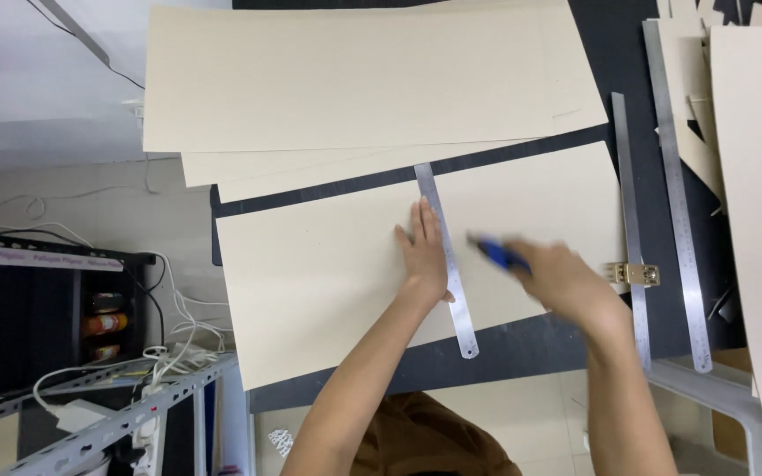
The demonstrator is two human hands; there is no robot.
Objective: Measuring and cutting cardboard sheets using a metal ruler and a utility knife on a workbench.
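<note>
Seen from above, a dark bench (522, 353) fills the middle of the view, with a pale floor and a white wall to the left where a grey metal rack (108, 423) carries tangled white cables (169, 344). Across the far half of the bench lies a stack of large beige card sheets (363, 75), fanned slightly at their near edges, and more beige card (760, 220) is piled at the right side. Nearer the person, a single beige sheet (310, 282) lies tilted on the bench, its near left corner hanging past the bench edge. Two long steel rulers (676, 194) lie side by side along the right of the bench, well apart from the hands, the inner one carrying a small brass clamp (635, 274). A shorter steel ruler (448, 260) lies across the single sheet, running from its far edge to just past its near edge. The left hand (423, 256) lies flat on the sheet beside this ruler, its fingers (422, 225) stretched out close together and pressing along the ruler's left edge. The right hand (562, 280), blurred by motion, is just right of the ruler over the sheet, its fingers wrapped around a blue-handled knife (497, 254) whose tip points toward the ruler; whether the blade touches the sheet cannot be told.
</note>
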